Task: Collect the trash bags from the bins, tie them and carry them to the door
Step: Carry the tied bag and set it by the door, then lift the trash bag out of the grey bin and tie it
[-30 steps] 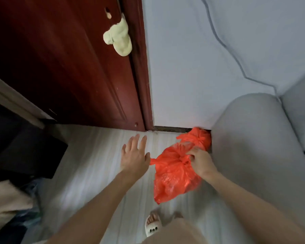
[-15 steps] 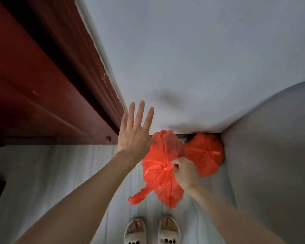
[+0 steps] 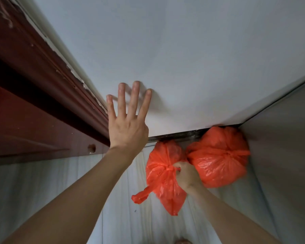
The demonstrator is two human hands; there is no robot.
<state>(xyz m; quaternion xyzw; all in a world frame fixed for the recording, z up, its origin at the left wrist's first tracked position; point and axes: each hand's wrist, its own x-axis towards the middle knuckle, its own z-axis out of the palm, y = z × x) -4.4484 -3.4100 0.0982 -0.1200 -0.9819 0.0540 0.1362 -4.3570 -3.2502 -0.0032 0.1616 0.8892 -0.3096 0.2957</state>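
Two tied orange trash bags lie on the floor at the foot of the white wall, just right of the dark red door. My right hand grips the knot of the nearer bag, whose loose tail hangs down to the left. The second bag sits tied in the corner against the grey sofa side, touching the first. My left hand is spread flat with straight fingers against the wall beside the door frame.
The white wall fills the view ahead. A grey sofa side closes the right. The door frame with chipped paint runs along the left. Pale striped floor lies below.
My head has leaned closer to the wall. The left hand rose from the floor area and now presses on the wall. The right hand has lowered the held bag beside the second one.
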